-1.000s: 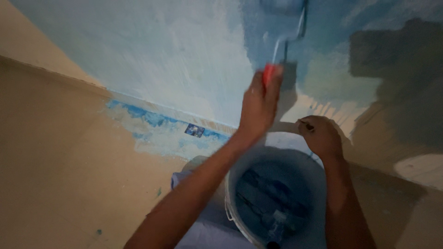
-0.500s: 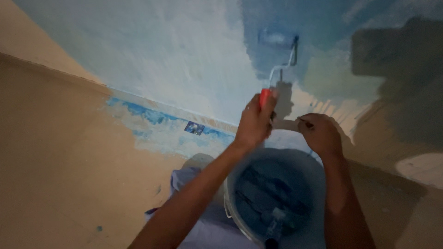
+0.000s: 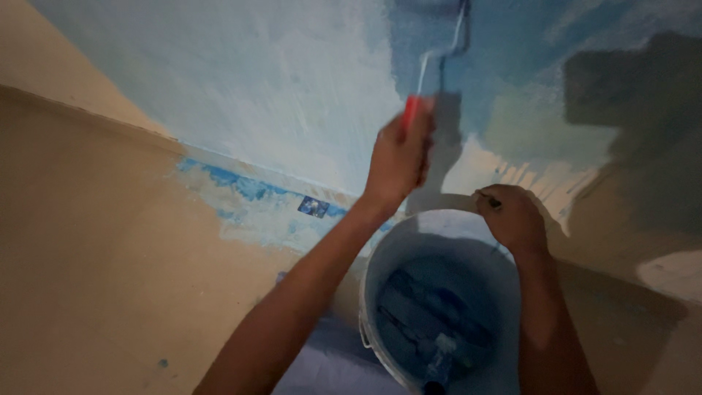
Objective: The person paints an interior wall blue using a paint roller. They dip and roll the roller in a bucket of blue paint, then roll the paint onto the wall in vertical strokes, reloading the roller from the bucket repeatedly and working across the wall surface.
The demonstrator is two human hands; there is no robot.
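Note:
My left hand (image 3: 398, 157) grips the red handle (image 3: 411, 111) of a paint roller. Its metal frame (image 3: 447, 40) reaches up the wall, and the roller head is mostly cut off at the top edge, against a darker blue patch (image 3: 512, 44). My right hand (image 3: 512, 216) is closed on the thin wire handle (image 3: 446, 197) of a white bucket (image 3: 369, 292), held up below the roller. Blue paint fills the bucket's bottom, and a second tool (image 3: 439, 355) lies in it.
The wall is pale blue at left (image 3: 278, 80), with unpainted beige patches at lower right (image 3: 556, 183). A skirting strip with blue smears (image 3: 241, 186) runs along the wall's foot. The beige floor (image 3: 110, 278) spreads to the left.
My left hand dropped with the roller half a second ago and has since risen again, pushing the roller up the wall. My right hand and the bucket have hardly moved.

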